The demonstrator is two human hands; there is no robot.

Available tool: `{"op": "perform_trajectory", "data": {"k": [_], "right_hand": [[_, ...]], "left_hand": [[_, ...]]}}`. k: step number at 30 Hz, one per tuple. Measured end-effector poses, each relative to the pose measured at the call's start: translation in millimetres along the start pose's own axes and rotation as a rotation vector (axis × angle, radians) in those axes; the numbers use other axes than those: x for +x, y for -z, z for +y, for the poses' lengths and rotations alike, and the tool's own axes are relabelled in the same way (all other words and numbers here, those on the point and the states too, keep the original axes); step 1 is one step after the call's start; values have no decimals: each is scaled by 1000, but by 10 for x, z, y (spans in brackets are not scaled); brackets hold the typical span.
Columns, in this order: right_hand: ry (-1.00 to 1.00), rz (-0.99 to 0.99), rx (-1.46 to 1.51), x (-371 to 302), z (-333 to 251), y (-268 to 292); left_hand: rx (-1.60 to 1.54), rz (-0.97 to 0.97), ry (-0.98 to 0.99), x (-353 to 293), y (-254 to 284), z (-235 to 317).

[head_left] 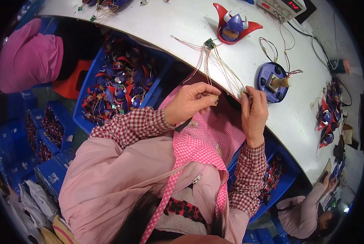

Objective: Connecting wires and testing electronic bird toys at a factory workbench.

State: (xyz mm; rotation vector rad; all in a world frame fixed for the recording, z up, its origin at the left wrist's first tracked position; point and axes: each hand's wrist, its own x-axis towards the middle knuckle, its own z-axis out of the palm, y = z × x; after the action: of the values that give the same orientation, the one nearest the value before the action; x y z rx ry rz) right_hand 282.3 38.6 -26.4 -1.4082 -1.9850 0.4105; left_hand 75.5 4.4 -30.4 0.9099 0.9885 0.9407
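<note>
My left hand (pixel 191 102) is closed in a pinch on a small tan piece (pixel 215 100) in front of the table's near edge. My right hand (pixel 255 114) is also closed, its thumb and forefinger pressed on a small dark part at the ends of thin wires (pixel 230 73). Those wires run up to a little green circuit board (pixel 209 44) on the white table (pixel 182 26). Behind the board stands a purple toy head (pixel 233 26) with silver horns and a red, wing-like collar.
A round purple fixture (pixel 271 83) with a tan post sits right of my right hand. At the back stands a power supply (pixel 280 9). Blue bins (pixel 81 116) of toy parts lie below the table. More toy heads (pixel 327 118) lie at right. Other people (pixel 31 57) sit at both sides.
</note>
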Motion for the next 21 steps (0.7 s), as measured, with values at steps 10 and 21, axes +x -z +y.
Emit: {"op": "perform_trajectory", "data": {"k": [10,21], "right_hand": [[101,-101,261,-58,-366,106],[185,-66,257,-114,-327,-37]], "left_hand": [[-17,0,-76,129,-95,59],[35,-53,-108,145,-98,34]]}}
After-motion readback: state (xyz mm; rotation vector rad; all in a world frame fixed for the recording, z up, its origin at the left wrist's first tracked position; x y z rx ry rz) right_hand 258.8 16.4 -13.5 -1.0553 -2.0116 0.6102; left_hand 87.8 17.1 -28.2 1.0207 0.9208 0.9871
